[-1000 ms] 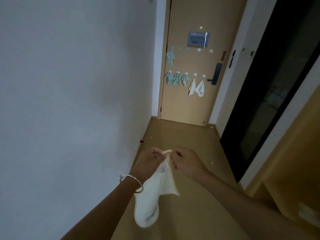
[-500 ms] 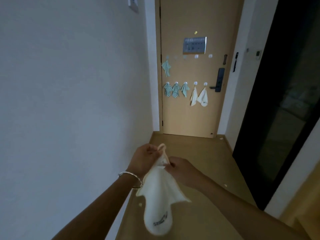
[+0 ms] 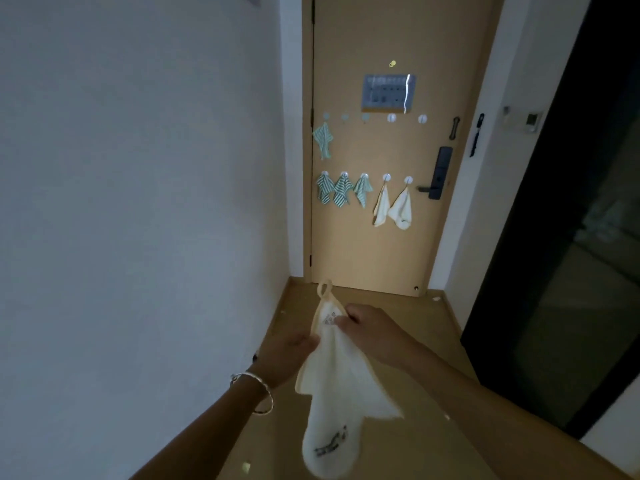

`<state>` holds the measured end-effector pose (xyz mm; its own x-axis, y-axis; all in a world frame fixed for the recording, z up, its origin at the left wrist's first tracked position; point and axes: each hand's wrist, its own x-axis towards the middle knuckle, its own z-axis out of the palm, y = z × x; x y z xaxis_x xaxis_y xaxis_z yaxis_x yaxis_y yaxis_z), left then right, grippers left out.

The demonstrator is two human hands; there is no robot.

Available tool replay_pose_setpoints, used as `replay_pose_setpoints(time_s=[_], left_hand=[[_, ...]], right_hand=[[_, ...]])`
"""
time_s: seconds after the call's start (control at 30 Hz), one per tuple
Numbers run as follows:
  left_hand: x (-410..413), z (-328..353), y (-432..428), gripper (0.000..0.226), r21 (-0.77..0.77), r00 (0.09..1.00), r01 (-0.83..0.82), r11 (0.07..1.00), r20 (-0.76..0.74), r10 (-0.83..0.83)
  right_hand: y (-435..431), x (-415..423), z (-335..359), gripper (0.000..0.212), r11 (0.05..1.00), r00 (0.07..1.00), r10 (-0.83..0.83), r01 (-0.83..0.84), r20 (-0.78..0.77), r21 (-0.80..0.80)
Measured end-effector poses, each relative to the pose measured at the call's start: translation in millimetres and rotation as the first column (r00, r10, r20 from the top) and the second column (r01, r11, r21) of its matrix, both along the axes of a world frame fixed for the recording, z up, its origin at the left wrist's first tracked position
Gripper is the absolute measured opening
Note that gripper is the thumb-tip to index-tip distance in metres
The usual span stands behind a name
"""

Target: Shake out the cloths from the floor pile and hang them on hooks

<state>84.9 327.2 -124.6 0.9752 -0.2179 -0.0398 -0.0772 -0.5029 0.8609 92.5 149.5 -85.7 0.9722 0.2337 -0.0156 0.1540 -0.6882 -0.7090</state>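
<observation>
Your right hand (image 3: 367, 327), just below the centre of the frame, pinches the cream cloth (image 3: 332, 386) near its top corner, thumb and fingers closed on the fabric beside a small label. Your left hand (image 3: 294, 351), lower and to the left, meets the cloth's left edge with its fingertips; whether it actually grips there cannot be told. A bracelet (image 3: 256, 393) sits on that wrist.

The cloth hangs down from your hands toward the bottom of the frame, with dark lettering near its lower end, and its hanging loop (image 3: 325, 289) stands up above your fingers.

Beyond, in the upper middle, the wooden door (image 3: 381, 247) carries two rows of hooks (image 3: 391, 117). One striped cloth (image 3: 323, 140) hangs at the left of the upper row. On the lower row hang three striped ones (image 3: 341, 194) and two pale cloths (image 3: 401, 209).
</observation>
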Motion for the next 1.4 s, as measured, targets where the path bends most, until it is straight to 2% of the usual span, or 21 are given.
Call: replay_pose_setpoints(time_s=[0.3,0.5,0.7,0.87,1.0,1.17,1.4], left_hand=[[221.7,14.8,-45.1,0.041,0.234,0.96,0.014,0.972,0.27,-0.079],[308.2,41.1,-84.7,0.034,0.322,0.937,0.122,0.939,0.274,-0.216],[387.3,37.4,-125.1,0.035,0.306,0.927,0.178,0.935,0.268,-0.264],[470.2,39.4,-158.4,0.037,0.332,0.924,0.128,0.935,0.303,-0.233],[545.9,55.4,-191.2,0.029,0.263,0.935,0.055,0.963,0.326,-0.142],[621.7,78.1,-225.4,0.03,0.245,0.922,-0.04,0.969,0.382,-0.059],[702.8,81.9,-242.3,0.029,0.243,0.923,-0.096,0.965,0.385,-0.005]], right_hand=[[-46.2,177.3,19.9,0.037,0.971,0.975,-0.216,0.22,0.049,-0.089],[-76.7,254.0,27.3,0.039,0.942,0.954,-0.286,0.297,0.091,-0.156],[-109.1,338.8,19.2,0.033,0.929,0.938,-0.335,0.345,0.092,-0.137],[-139.3,433.6,16.5,0.038,0.954,0.954,-0.294,0.297,0.053,-0.053],[-170.6,515.0,29.5,0.037,0.975,0.972,-0.223,0.224,0.074,0.002],[-202.9,605.5,54.2,0.037,0.989,0.984,-0.147,0.149,0.1,-0.007],[-218.6,700.7,56.3,0.033,0.995,0.986,-0.088,0.093,0.138,-0.033]])
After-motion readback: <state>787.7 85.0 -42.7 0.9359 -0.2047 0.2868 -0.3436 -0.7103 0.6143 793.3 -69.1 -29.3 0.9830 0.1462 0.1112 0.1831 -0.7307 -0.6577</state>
